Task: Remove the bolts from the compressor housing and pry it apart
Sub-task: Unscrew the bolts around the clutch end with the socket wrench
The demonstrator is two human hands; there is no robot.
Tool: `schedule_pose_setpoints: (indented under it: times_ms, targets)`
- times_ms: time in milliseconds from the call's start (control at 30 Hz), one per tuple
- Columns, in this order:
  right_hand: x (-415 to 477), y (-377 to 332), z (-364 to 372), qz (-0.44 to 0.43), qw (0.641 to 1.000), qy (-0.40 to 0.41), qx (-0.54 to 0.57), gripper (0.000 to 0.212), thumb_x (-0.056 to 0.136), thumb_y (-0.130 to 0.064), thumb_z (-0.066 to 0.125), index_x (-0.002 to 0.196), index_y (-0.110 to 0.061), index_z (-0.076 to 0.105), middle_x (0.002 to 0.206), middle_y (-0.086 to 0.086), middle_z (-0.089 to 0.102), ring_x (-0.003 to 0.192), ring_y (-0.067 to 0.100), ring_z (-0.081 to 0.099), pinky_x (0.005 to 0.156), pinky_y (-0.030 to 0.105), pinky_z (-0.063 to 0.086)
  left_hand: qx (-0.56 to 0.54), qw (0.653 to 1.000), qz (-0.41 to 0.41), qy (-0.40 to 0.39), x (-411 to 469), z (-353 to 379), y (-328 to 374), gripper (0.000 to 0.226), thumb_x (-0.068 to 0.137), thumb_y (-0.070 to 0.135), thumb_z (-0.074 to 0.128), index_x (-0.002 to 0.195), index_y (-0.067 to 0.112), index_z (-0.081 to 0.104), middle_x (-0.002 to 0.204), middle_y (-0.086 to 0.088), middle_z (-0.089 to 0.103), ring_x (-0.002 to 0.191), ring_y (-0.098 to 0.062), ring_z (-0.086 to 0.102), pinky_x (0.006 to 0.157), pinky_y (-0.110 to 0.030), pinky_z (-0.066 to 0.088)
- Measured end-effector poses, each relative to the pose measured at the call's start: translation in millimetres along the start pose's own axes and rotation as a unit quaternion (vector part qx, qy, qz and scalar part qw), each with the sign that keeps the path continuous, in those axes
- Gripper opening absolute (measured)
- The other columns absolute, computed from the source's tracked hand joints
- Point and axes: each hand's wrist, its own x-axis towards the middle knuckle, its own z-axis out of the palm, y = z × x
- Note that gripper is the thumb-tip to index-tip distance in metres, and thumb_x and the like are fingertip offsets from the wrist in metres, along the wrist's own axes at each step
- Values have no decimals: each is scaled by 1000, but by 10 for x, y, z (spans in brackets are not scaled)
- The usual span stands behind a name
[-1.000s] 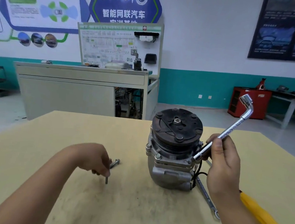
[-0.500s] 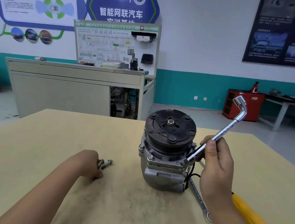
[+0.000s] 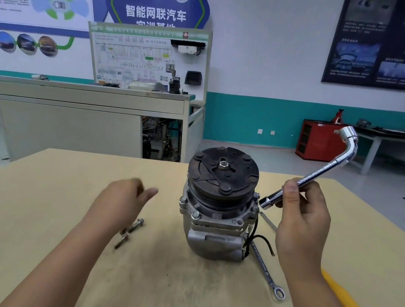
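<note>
Left hand (image 3: 122, 200) hovers empty, fingers loose, near two freed bolts (image 3: 130, 232); right hand (image 3: 302, 224) grips the socket wrench (image 3: 316, 176). The compressor (image 3: 219, 203) stands between them. The socket should seat squarely on the next flange bolt (image 3: 255, 209).

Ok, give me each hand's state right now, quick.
Left hand: open, holding nothing, above the loose bolts.
Right hand: gripping the L-shaped socket wrench.
</note>
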Motion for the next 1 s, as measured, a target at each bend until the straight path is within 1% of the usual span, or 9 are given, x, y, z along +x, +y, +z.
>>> schedule_pose_setpoints:
  times_ms: [67, 167, 333, 500, 600, 733, 833, 933, 1000]
  targets:
    - [5, 0, 8, -14, 1000, -11, -8, 18, 86, -49, 45, 74, -37, 51, 72, 0, 52, 67, 12, 47, 62, 12, 38, -214, 969, 71, 98, -97, -96, 318, 32, 89, 57, 48, 90, 25, 52, 81, 16, 57, 78, 0, 57, 59, -17, 37]
    - [-7, -27, 32, -62, 997, -46, -24, 13, 88, -42, 47, 75, -40, 49, 73, -7, 50, 70, 5, 48, 63, 8, 36, -418, 895, 132, 84, -284, -113, 681, 53, 73, 77, 48, 113, 43, 42, 110, 24, 54, 103, 14, 51, 81, -7, 40]
    - [-10, -56, 35, -135, 985, -78, -73, 14, 88, -34, 50, 79, -23, 50, 73, -11, 47, 71, -4, 47, 63, 5, 35, -370, 907, 183, 81, -533, 284, 836, 88, 58, 70, 69, 128, 56, 19, 132, 27, 35, 126, 6, 36, 102, -6, 26]
    - [17, -82, 54, -128, 982, -116, -82, 8, 86, -23, 58, 83, -28, 53, 73, -15, 51, 71, -5, 50, 63, 4, 35, -391, 898, 170, 110, -599, 453, 785, 111, 52, 60, 80, 136, 60, 7, 143, 28, 26, 135, 5, 28, 106, -7, 24]
    - [38, -108, 44, -129, 979, -128, -94, 9, 85, -21, 58, 82, -29, 54, 70, -16, 52, 71, -7, 51, 62, 3, 35, -427, 884, 151, 117, -660, 506, 805, 109, 51, 63, 76, 132, 67, 2, 143, 30, 22, 134, 13, 23, 103, -1, 20]
    - [55, -141, 21, -136, 975, -148, -96, 17, 85, -20, 58, 77, -33, 50, 67, -14, 51, 69, -5, 50, 61, 5, 35, -463, 872, 123, 99, -672, 548, 783, 102, 55, 67, 71, 130, 70, 1, 149, 19, 27, 137, 3, 29, 110, -15, 26]
    - [85, -154, -18, -131, 972, -170, -100, 10, 85, -20, 58, 76, -24, 54, 67, -13, 52, 68, -3, 50, 60, 6, 35, -465, 872, 125, 86, -658, 543, 772, 95, 59, 65, 70, 126, 73, 4, 147, 26, 26, 136, 4, 30, 109, -13, 27]
    - [119, -188, -69, -114, 968, -200, -100, 7, 85, -21, 57, 78, -20, 57, 69, -13, 54, 69, -2, 51, 61, 7, 36, -454, 877, 133, 85, -697, 462, 800, 89, 68, 58, 70, 134, 61, 10, 146, 25, 24, 136, 8, 25, 107, -7, 23]
    - [132, -226, -87, -102, 967, -212, -97, 6, 85, -21, 58, 78, -20, 59, 70, -11, 56, 71, -1, 53, 61, 8, 37, -417, 880, 184, 138, -703, 339, 873, 71, 80, 55, 57, 139, 45, 20, 150, 15, 26, 139, 2, 23, 114, -21, 23]
